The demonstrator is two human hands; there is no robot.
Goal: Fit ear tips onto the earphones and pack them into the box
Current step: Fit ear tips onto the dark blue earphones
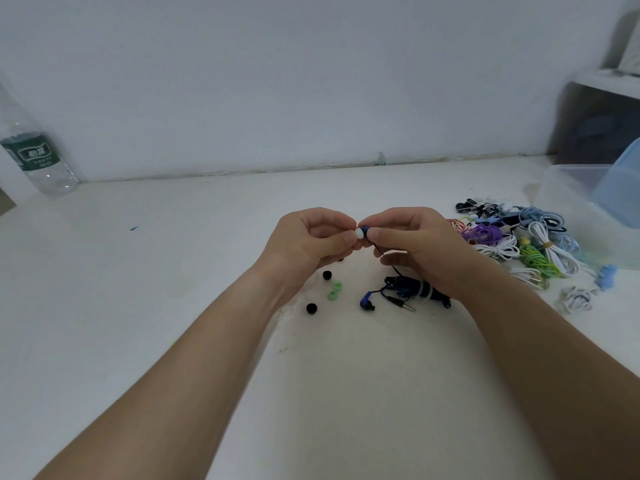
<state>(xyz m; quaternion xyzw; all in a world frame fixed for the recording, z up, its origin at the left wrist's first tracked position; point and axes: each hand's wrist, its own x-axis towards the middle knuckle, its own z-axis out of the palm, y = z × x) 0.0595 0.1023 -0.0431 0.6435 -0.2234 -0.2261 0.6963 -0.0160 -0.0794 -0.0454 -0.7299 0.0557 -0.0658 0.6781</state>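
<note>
Two hands meet above the middle of a white tabletop [173,271]. The left hand [311,237] pinches a white ear tip [359,233] between thumb and forefinger. The right hand [415,247] pinches a blue earbud [365,227] set against that tip. A dark cable drops from the earbud to a bundled blue cord [415,289] lying at six o'clock of the right hand, beside its second earbud [366,301] and jack plug [401,304]. Loose black ear tips [311,308] and green ear tips [335,291] lie at six o'clock of the left hand. A heap of coloured earphones [519,237] sits at three o'clock, beside a clear plastic box [581,209]. A water bottle [38,157] stands at ten o'clock.
</note>
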